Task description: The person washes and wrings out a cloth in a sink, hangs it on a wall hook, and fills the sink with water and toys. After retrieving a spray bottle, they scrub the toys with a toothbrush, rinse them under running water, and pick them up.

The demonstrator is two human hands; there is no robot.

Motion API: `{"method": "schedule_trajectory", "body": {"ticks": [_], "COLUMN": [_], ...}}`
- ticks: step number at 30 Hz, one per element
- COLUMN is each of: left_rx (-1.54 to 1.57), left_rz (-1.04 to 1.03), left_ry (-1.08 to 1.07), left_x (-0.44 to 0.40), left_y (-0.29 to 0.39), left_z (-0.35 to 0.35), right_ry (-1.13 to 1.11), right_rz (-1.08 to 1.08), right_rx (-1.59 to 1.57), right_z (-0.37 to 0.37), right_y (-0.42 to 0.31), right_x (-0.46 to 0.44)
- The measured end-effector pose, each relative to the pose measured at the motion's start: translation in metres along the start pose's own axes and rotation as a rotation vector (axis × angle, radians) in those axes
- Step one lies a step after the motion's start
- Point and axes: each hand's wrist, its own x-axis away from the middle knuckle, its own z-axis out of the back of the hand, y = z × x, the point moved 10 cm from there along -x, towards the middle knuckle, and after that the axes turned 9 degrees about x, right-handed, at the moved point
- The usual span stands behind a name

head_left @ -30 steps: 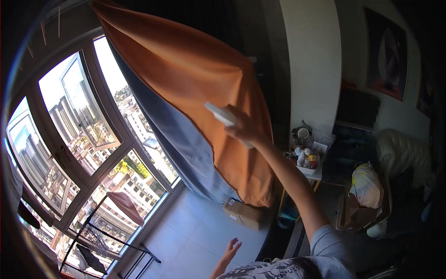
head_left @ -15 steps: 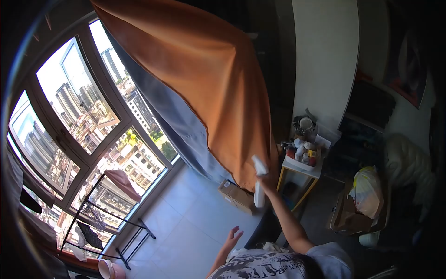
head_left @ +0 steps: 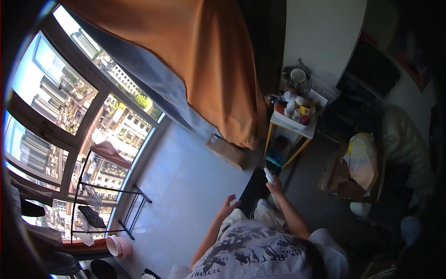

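My right hand is closed around a white elongated object, held in front of my right side. Only its upper end shows clearly above the fingers, so I cannot tell its kind. My left hand is empty in front of my body, its fingers apart. Closest ahead of the right hand is a small side table with yellowish legs. On it, a white tray holds several small bottles and containers.
An orange curtain hangs beside the windows, with a cardboard box near its lower end. A black drying rack and pink bucket stand left. Rightward, a plastic bag sits in an open carton.
My right hand has come down and back towards my body with the white object, away from the curtain. The view has tilted further down, showing more of my shirt and legs.
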Motion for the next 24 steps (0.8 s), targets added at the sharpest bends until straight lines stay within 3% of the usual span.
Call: {"method": "schedule_trajectory", "body": {"ticks": [2,6,8,9,12,16,18,20,22,23,24], "left_rx": [-0.044,-0.318,-0.449,-0.506,-0.263,-0.437,-0.366,-0.238,-0.398,-0.482,-0.564], "left_rz": [0.000,-0.229,-0.379,-0.542,-0.377,-0.512,-0.456,-0.362,-0.337,-0.314,-0.289], "left_ry": [-0.109,-0.176,-0.171,-0.243,-0.349,-0.330,-0.311,-0.281,-0.272,-0.230,-0.186], "left_x": [-0.009,-0.019,-0.012,-0.008,-0.017,-0.013,-0.010,-0.008,-0.014,-0.016,-0.016], "left_y": [-0.001,0.025,0.056,0.068,0.058,0.006,0.013,0.018,0.005,0.005,0.009], "left_z": [-0.025,-0.083,-0.115,-0.133,-0.143,-0.159,-0.161,-0.154,-0.157,-0.157,-0.157], "right_ry": [-0.086,-0.300,-0.279,-0.301,-0.350,-0.453,-0.503,-0.691,-0.774,-0.696,-0.715], "right_rz": [-0.045,0.047,0.414,0.377,0.359,0.526,0.600,0.419,0.284,0.203,0.117], "right_rx": [-0.096,-0.397,-0.272,-0.330,-0.395,-0.208,-0.121,-0.074,0.089,-0.002,0.107], "right_z": [0.005,-0.004,0.008,0.006,0.008,0.009,0.022,0.020,0.030,0.042,0.040], "right_y": [0.008,-0.024,-0.078,-0.077,-0.078,-0.075,-0.091,-0.076,-0.074,-0.083,-0.079], "right_x": [0.010,0.051,0.075,0.080,0.092,0.110,0.112,0.108,0.097,0.083,0.077]}}
